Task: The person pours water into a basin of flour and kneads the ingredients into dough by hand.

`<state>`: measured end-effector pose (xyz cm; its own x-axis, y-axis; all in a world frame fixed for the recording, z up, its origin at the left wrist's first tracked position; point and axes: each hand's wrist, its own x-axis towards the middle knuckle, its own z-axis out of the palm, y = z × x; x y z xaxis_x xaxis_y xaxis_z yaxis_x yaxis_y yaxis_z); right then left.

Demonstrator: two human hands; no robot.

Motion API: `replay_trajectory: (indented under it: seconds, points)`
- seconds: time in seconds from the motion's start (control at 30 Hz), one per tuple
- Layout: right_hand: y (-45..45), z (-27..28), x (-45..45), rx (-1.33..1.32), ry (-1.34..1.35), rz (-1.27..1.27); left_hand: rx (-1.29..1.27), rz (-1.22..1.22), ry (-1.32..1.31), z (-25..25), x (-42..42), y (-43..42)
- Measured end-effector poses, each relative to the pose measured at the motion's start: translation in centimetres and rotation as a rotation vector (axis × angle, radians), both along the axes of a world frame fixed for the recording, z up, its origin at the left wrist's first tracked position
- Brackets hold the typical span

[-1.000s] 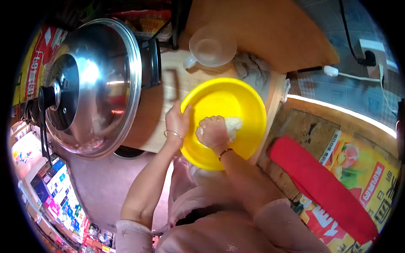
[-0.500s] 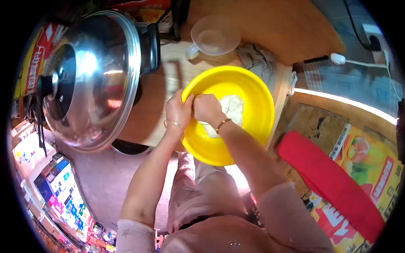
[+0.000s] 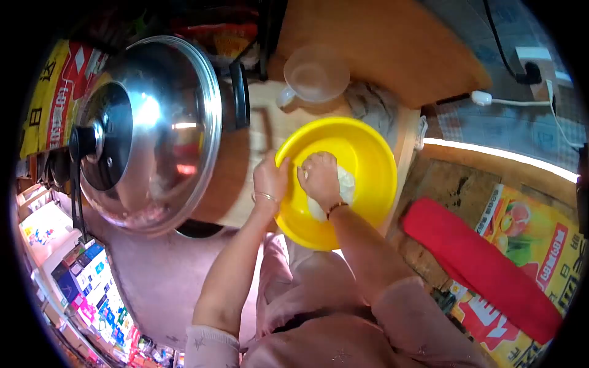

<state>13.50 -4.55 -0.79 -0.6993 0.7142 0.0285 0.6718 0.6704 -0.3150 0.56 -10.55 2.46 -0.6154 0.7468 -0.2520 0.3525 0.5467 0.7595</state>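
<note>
A yellow plastic basin sits near the front edge of the wooden table. My left hand is closed around its left rim, thumb over the edge. Inside lies a lump of pale dough, partly covered by my right hand. The fingers of that hand are curled over the dough and grip its upper left part; the fingertips are partly hidden.
To the left stands a large pan with a shiny domed lid. Behind the basin are a translucent plastic measuring cup and a grey cloth. A red padded roll lies at the right, by a white plug and cable.
My right hand has gone from a fist at the basin's left side to a grip over the dough, further right. The left hand stays on the rim; the whole view has shifted slightly.
</note>
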Motion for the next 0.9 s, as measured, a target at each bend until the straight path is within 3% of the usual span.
replay_trajectory:
  seconds: [0.07,0.1,0.27,0.37,0.57,0.67,0.77,0.83,0.9]
  points:
    - [1.2,-0.4,-0.6,-0.054,-0.089,0.072,0.045,-0.027,-0.020,-0.7,0.1,0.0]
    - [1.6,-0.1,-1.3,-0.004,-0.294,0.122,0.007,-0.020,-0.061,-0.4,0.0,0.1]
    - [3.5,-1.0,-2.9,-0.068,-0.292,0.168,0.011,-0.028,-0.130,0.4,-0.4,0.6]
    - [3.7,-2.5,-2.6,-0.132,-0.146,0.145,0.061,-0.017,-0.133,0.3,-0.4,0.4]
    - [3.7,-1.8,-2.0,-0.027,-0.168,0.201,0.001,-0.048,0.007,-0.7,0.1,-0.3]
    - [5.1,5.1,-2.0,-0.519,-0.344,0.163,0.025,-0.044,0.053,-1.2,0.0,-0.3]
    - [2.9,7.0,0.9,-0.418,-0.305,0.151,0.041,-0.003,0.069,-1.4,0.2,0.0]
    - [-0.6,7.1,3.9,-0.136,-0.363,0.347,0.068,0.048,0.040,-0.9,0.5,-0.1]
    - [-3.5,5.4,5.8,-0.143,-0.285,0.253,0.046,0.074,0.008,0.3,0.5,0.0]
